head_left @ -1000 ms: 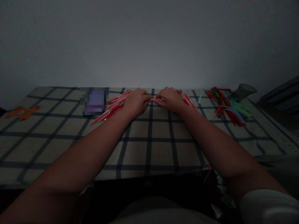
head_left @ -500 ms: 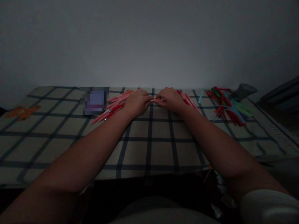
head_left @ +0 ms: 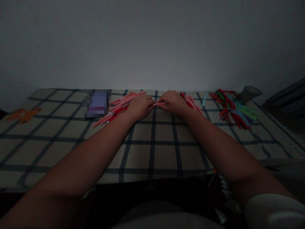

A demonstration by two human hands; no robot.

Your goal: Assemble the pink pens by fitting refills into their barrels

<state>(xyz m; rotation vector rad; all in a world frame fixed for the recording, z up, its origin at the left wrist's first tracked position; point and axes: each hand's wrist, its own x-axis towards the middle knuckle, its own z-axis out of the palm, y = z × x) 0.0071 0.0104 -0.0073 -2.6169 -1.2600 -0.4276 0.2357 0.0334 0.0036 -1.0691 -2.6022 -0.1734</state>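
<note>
Between my two hands lies a thin pink stick, pen-like (head_left: 162,104), level above the checked cloth. My left hand (head_left: 141,106) pinches its left end with the fingertips. The fingers of my right hand (head_left: 172,101) are closed round its right part. Left of my left hand, partly under my wrist, is a pile of pink and red pens (head_left: 116,109). Beside my right hand lie more pink and red pens (head_left: 192,103), partly covered by that hand.
A blurred-out phone-like object (head_left: 97,105) lies left of the pens, an orange cut-out shape (head_left: 23,115) at far left. On the right are a light blue strip (head_left: 205,99), a heap of coloured strips (head_left: 231,109) and a grey cup (head_left: 250,93). A wall stands behind.
My left hand has shifted slightly down, showing more of the pink pens behind it. The silvery part of the stick between my hands no longer shows; pink shows there now.
</note>
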